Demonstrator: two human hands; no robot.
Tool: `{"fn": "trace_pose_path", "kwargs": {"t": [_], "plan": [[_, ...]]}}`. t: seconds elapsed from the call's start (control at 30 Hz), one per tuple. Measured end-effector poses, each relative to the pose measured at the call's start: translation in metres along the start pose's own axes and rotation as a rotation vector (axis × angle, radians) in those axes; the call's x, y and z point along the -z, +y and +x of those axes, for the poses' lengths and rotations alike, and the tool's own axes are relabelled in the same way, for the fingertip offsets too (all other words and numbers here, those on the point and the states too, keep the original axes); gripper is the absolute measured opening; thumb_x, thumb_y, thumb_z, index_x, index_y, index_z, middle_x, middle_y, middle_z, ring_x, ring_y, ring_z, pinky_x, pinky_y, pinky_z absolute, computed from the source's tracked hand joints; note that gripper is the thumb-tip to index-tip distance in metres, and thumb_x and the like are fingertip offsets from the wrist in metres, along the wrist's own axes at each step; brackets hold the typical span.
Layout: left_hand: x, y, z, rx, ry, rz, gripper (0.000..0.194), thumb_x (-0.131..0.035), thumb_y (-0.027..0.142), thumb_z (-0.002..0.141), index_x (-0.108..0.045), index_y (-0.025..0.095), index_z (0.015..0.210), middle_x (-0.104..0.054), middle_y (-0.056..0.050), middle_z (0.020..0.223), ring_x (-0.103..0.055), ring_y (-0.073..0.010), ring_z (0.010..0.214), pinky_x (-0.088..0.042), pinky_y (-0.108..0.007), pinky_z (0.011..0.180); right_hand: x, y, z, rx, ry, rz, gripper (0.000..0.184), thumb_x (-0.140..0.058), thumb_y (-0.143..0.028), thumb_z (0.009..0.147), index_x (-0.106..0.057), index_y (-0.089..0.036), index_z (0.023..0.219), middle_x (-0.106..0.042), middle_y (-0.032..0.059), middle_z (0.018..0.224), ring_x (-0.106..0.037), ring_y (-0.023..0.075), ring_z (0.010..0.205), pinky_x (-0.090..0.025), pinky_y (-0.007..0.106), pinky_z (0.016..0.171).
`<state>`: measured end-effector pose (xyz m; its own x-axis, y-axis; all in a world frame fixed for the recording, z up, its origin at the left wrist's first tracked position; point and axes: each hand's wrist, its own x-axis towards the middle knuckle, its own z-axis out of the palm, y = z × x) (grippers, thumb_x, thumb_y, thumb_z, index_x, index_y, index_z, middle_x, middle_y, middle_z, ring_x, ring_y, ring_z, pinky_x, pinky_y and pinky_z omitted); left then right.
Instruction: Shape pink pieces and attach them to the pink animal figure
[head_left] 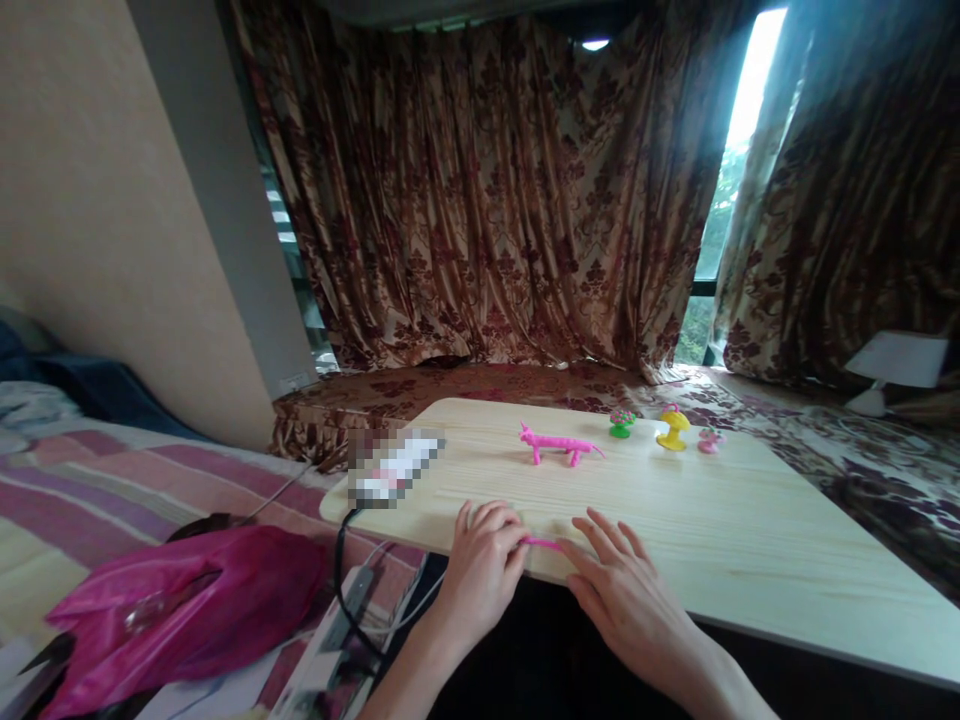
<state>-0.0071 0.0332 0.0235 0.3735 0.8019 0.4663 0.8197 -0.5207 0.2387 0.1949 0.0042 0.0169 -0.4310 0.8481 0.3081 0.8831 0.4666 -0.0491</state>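
The left hand (484, 560) is resting with fingers curled at one end of a thin pink strip (543, 543); whether it is gripping or merely pressing cannot be determined. The right hand (626, 590) is resting with fingers spread, touching the other end. The strip is spanning the gap between them, by the near edge of the bench (750, 540). Beyond, a pink four-legged figure (556, 442) is standing; farther right, a green model (622, 430), a yellow model (673, 432) and a small pink model (710, 441) are standing in a row.
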Motion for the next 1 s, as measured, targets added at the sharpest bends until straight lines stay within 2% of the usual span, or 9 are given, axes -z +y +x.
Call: {"fn": "trace_pose_path", "kwargs": {"t": [0.1,0.2,0.3,0.5,0.67,0.8,0.87,1.0], "plan": [[0.003,0.001,0.0,0.012,0.016,0.007,0.02,-0.048,0.018,0.086,-0.066,0.027,0.085,-0.064,-0.001,0.094,-0.051,-0.0214,0.109,-0.027,-0.049,0.103,-0.001,-0.003,0.0,0.02,-0.008,-0.007,0.038,-0.039,-0.031,0.092,-0.047,-0.032,0.129,-0.045,0.0053,0.138,-0.027,0.0286,0.133,-0.027,0.054,0.104],[0.004,0.009,-0.005,0.0,0.026,0.024,0.026,-0.045,0.018,0.087,-0.063,0.027,0.102,-0.061,-0.004,0.106,-0.047,-0.023,0.115,-0.023,-0.052,0.105,0.0,-0.002,-0.001,0.04,-0.016,-0.011,0.041,-0.039,-0.03,0.092,-0.043,-0.034,0.132,-0.044,0.005,0.138,-0.026,0.0288,0.134,-0.027,0.055,0.104],[-0.001,0.02,-0.013,-0.063,-0.011,0.037,0.033,-0.041,0.023,0.089,-0.055,0.028,0.119,-0.055,-0.006,0.123,-0.039,-0.0244,0.125,-0.02,-0.055,0.108,0.001,-0.002,-0.002,0.013,-0.02,-0.024,0.04,-0.037,-0.03,0.092,-0.044,-0.03,0.132,-0.043,0.0071,0.139,-0.026,0.0292,0.134,-0.026,0.055,0.104],[-0.014,0.026,-0.024,-0.09,-0.089,0.087,0.038,-0.04,0.02,0.089,-0.048,0.025,0.125,-0.048,-0.007,0.134,-0.027,-0.0268,0.134,-0.018,-0.059,0.108,-0.003,-0.003,-0.005,0.039,-0.041,-0.015,0.041,-0.038,-0.032,0.091,-0.044,-0.028,0.132,-0.041,0.007,0.141,-0.023,0.029,0.135,-0.024,0.055,0.105],[-0.013,0.025,-0.015,-0.056,-0.041,0.029,0.032,-0.039,0.024,0.09,-0.053,0.027,0.119,-0.055,-0.006,0.124,-0.033,-0.0261,0.13,-0.017,-0.058,0.109,0.0,0.007,0.003,-0.023,-0.032,0.009,0.037,-0.036,-0.034,0.093,-0.051,-0.029,0.126,-0.044,0.0066,0.138,-0.025,0.0283,0.134,-0.025,0.053,0.104],[-0.009,0.021,-0.004,-0.049,-0.002,-0.036,0.03,-0.041,0.021,0.09,-0.056,0.026,0.115,-0.061,-0.005,0.113,-0.04,-0.0256,0.123,-0.016,-0.057,0.108,0.005,0.021,0.006,-0.044,0.013,0.044,0.034,-0.037,-0.03,0.092,-0.055,-0.03,0.122,-0.046,0.0059,0.135,-0.028,0.0259,0.132,-0.026,0.048,0.104],[-0.009,0.02,0.002,-0.054,0.023,-0.078,0.03,-0.044,0.018,0.088,-0.058,0.025,0.113,-0.061,-0.005,0.11,-0.042,-0.0259,0.121,-0.016,-0.057,0.107,0.007,0.025,0.006,-0.065,0.043,0.071,0.03,-0.041,-0.029,0.091,-0.061,-0.029,0.114,-0.05,0.0061,0.13,-0.031,0.0257,0.13,-0.027,0.046,0.103],[-0.013,0.022,0.013,-0.092,0.012,-0.141,0.019,-0.052,0.016,0.084,-0.065,0.026,0.093,-0.063,-0.002,0.095,-0.048,-0.0241,0.111,-0.017,-0.055,0.106,0.004,0.018,0.008,-0.063,0.104,0.186,0.019,-0.053,-0.029,0.086,-0.066,-0.027,0.099,-0.056,0.0046,0.119,-0.036,0.0247,0.126,-0.029,0.04,0.102]]}}
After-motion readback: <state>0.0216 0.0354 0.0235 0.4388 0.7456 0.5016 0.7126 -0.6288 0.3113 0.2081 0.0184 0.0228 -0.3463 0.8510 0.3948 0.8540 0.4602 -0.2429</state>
